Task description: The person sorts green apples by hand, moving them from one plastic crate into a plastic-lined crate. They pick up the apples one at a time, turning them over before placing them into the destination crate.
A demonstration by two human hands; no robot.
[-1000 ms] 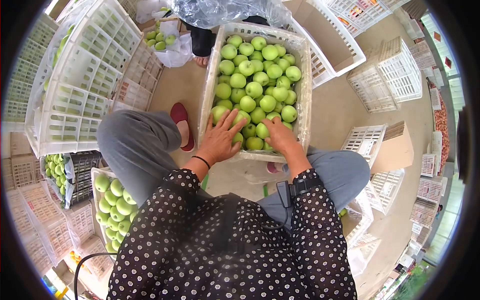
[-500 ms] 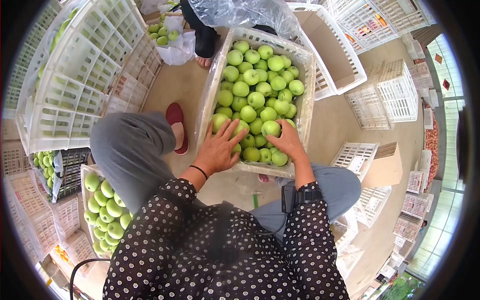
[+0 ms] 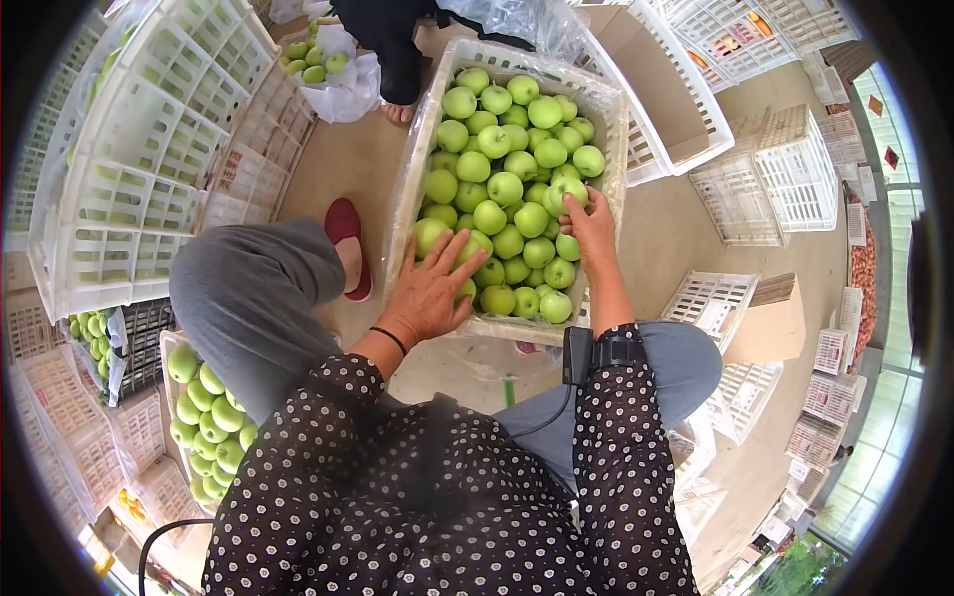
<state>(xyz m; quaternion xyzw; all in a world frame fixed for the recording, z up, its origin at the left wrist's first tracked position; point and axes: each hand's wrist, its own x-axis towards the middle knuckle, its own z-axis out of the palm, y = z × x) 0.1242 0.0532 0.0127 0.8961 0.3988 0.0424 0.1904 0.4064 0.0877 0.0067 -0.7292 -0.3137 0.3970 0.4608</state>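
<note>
A white plastic crate lined with clear film stands in front of me, filled with green apples. My left hand lies at its near left corner, fingers spread over several apples and nothing gripped. At the right side of the crate, my right hand has its thumb and fingers closed around a green apple, which sits on top of the others. The undersides of the fingers on both hands are hidden.
Tall white crates stand at the left, and a crate of green apples is beside my left knee. A cardboard-lined crate touches the far right. Another person's foot is beyond. A cardboard box stands at right.
My right hand has moved away from me along the crate's right side, taking an apple from the near middle with it. My left hand stays on the near left apples.
</note>
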